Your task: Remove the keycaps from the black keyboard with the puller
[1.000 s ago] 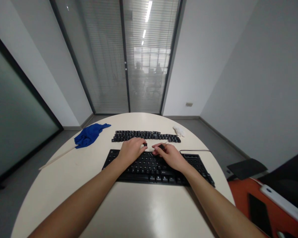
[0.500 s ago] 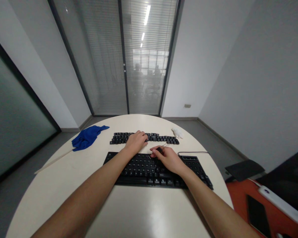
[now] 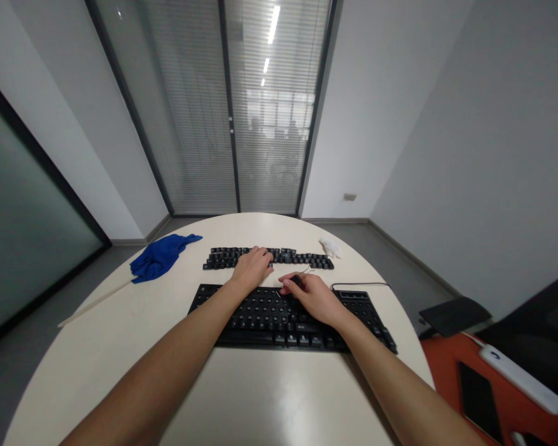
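Observation:
Loose black keycaps [image 3: 223, 256] lie in rows at the far part of the table. My left hand [image 3: 252, 267] rests over the middle of these rows, its thumb and fingers closed round a keycap that is mostly hidden. In front lies a black keyboard [image 3: 260, 337] with many keycaps off and the lower rows still bearing some. Above its upper middle, my right hand [image 3: 309, 296] is closed on a small black-handled tool with thin wires, which looks like a keycap puller [image 3: 297, 280].
A blue cloth [image 3: 160, 257] on a pale stick lies at the left of the round table [image 3: 97, 365]. Crumpled white material [image 3: 330, 248] is at the far right, near the keyboard cable [image 3: 360, 284]. A phone [image 3: 480, 401] and a white power strip [image 3: 521, 378] lie on an orange seat.
The whole view has shifted slightly. Both hands stay nearly in place over the keycaps and the keyboard.

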Available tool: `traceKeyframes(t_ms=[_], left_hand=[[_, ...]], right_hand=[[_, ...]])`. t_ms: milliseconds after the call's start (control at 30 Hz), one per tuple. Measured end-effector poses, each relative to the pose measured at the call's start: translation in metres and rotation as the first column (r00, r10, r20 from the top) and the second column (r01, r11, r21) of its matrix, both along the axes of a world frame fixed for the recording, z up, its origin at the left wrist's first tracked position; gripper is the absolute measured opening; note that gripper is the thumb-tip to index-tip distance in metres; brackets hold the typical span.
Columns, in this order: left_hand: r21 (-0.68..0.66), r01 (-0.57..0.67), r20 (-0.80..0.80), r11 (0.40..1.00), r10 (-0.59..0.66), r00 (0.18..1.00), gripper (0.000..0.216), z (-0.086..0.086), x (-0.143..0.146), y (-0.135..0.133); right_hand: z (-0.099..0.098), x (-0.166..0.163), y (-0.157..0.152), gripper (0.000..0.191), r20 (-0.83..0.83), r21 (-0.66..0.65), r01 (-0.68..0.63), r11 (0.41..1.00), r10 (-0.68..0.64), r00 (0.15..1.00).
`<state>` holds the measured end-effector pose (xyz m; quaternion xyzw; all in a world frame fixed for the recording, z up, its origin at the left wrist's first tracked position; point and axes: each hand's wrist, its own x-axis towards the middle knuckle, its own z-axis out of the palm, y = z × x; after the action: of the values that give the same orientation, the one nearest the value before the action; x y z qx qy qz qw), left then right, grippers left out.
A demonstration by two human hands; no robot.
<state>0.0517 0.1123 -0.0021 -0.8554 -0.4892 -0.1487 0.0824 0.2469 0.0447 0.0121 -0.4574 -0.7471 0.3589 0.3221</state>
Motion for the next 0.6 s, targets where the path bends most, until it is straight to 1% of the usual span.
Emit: traceKeyframes(t_ms=[200,467,600], left_hand=[[0.013,0.005,-0.008,1.0,-0.005,1.0,0.01,-0.0005,-0.0009,0.0003],[0.033,-0.001,-0.01,0.999,0.002,1.0,0.01,0.0002,0.0002,-0.0004],[0.038,0.002,0.001,0.999,-0.002,1.0,0.01,0.0039,0.001,-0.0015]], right_hand=[[0.0007,0.0004,-0.0005,0.034,0.009,-0.002,-0.002,1.0,0.002,1.0],[-0.003,0.0003,0.0014,0.039,0.009,0.001,-0.013,1.0,0.012,1.0],[-0.0019,0.0039,0.0031,0.048,-0.069,-0.061,-0.01,0.998,0.006,0.998]])
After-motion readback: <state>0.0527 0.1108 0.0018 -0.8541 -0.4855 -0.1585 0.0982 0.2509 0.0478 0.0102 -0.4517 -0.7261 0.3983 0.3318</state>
